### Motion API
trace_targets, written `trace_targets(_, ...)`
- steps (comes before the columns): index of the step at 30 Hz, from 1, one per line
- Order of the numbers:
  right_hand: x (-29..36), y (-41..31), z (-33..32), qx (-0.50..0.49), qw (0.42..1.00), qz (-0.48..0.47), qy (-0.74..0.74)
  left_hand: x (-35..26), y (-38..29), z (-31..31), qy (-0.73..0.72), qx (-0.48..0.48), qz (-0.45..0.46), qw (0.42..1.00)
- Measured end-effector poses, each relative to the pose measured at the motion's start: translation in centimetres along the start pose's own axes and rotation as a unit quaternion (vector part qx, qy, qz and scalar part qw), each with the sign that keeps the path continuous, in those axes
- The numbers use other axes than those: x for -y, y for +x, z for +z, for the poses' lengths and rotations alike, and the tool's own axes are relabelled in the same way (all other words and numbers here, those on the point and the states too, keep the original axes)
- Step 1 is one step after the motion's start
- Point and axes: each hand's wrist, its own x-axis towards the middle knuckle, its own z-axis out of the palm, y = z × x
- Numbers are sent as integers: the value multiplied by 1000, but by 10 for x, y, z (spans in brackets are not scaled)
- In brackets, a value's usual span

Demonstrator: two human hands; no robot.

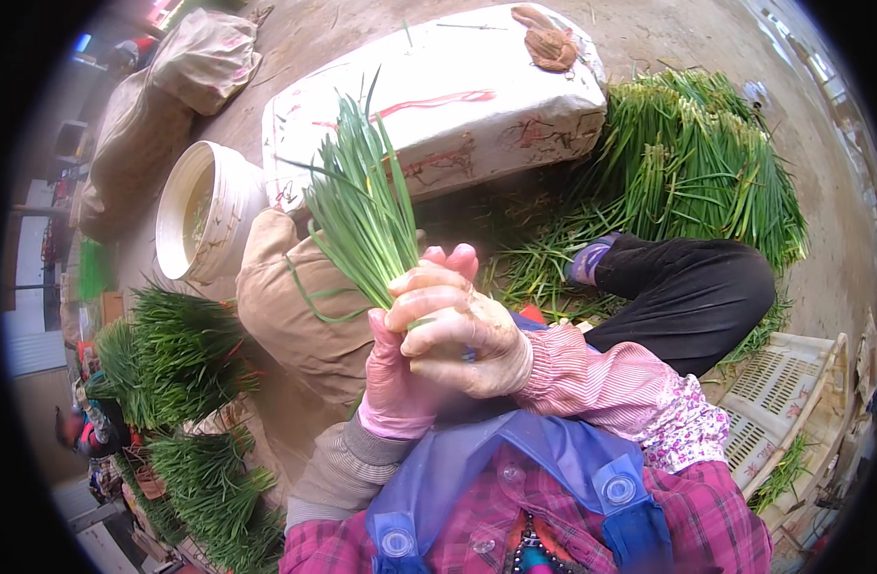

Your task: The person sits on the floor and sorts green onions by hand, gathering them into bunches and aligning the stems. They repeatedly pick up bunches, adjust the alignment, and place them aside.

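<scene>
In front of my chest, a fanned bunch of garlic chives [363, 208] points up and away, its leaf tips leaning left. My left hand [399, 369], in a pinkish thin glove, grips the bunch low down, the thumb against its stems. Wrapped over the same lower end is my right hand [474, 333], in a pale translucent glove with its fingers curled. Both hands hide the stem ends. A white wrapped block [438, 93], bound with red tape, lies beyond the leaves. Loose chives [531, 265] are strewn on the ground near my foot.
A large chive heap [696, 158] lies at the right. Tied bundles [187, 351] stand at the left, near a white bucket [208, 208]. A plastic crate [775, 394] sits at lower right. Another person [86, 430] is at the far left. Brown netting [546, 39] rests on the block.
</scene>
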Motion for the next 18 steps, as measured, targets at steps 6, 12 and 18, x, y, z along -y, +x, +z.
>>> trace_targets(6, -19, -24, 1, 143, 988, 64, 18, -16, -15, -39, -43, 6, 74, 996)
trace_targets(12, -23, -18, -5, 99, 947, 304, -27, -42, -15, -65, 59, -160, 79, 982)
trace_targets(18, -69, 10, -19, 73, 906, 410, -78, -35, 20, -65, 219, -144, 47, 964)
